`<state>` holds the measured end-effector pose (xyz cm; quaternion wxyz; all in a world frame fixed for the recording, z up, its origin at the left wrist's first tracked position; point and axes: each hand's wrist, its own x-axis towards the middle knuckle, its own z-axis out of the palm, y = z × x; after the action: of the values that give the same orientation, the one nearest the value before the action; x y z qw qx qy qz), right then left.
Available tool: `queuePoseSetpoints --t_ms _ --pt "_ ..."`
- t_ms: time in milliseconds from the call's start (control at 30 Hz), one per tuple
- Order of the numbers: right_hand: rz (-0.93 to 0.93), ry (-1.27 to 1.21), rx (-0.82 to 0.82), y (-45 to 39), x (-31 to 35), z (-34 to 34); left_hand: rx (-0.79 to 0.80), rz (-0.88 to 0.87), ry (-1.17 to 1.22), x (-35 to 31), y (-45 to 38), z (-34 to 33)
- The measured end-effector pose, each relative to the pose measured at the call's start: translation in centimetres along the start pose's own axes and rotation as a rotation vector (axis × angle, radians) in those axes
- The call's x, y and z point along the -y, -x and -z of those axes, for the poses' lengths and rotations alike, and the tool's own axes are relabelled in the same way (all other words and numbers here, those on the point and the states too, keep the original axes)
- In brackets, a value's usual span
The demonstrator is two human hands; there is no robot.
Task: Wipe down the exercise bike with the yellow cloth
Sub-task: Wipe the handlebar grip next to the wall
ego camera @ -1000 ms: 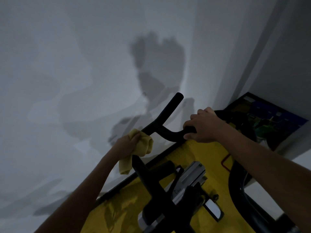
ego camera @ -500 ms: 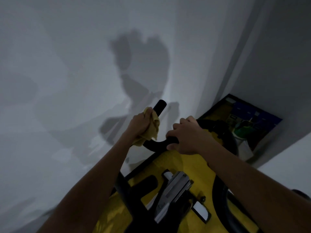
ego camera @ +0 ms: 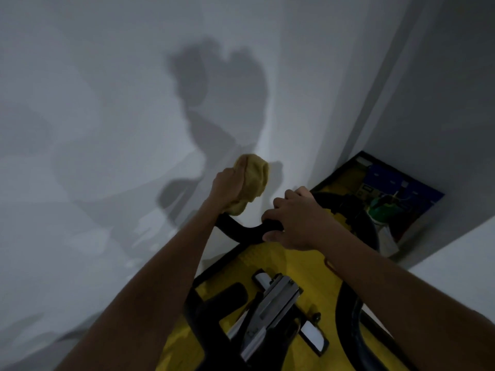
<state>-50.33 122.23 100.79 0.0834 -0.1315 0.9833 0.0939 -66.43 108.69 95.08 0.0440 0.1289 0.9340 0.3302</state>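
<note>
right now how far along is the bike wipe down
Early on, nothing looks visibly finished. In hand: the left hand wraps the yellow cloth round the handlebar horn's tip, while the right hand steadies the bar. Left: the frame and pedal below look untouched.

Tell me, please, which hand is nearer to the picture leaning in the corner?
The right. The right hand grips the black handlebar just left of the picture. The left hand, holding the cloth on the handlebar's end, is farther left.
</note>
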Motion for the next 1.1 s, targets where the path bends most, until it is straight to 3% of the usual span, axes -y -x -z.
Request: queuePoseSetpoints --t_ms 100,400,567,667,800,900,1100 --pt "0.001 0.002 0.002 0.0 0.0 0.1 0.047 -0.150 -0.238 3.4 2.2 0.2" --pt "0.012 0.049 0.001 0.0 0.0 0.1 0.108 -0.163 -0.501 8.0 5.7 2.3" --pt "0.020 0.050 -0.008 0.1 -0.1 0.1 0.091 -0.168 -0.526 11.2 10.1 4.4" --pt "0.020 0.044 -0.006 0.2 -0.1 0.1 0.217 -0.043 -0.475 13.0 12.6 5.2" --pt "0.017 0.054 0.002 0.2 0.0 0.2 0.093 0.130 -0.218 13.4 14.9 5.7" --pt "0.014 0.065 0.016 0.1 0.1 0.4 0.182 0.352 -0.185 12.9 15.4 5.7" --pt "0.007 0.063 0.014 0.2 0.2 0.2 -0.052 0.225 -0.247 10.8 12.6 3.6"
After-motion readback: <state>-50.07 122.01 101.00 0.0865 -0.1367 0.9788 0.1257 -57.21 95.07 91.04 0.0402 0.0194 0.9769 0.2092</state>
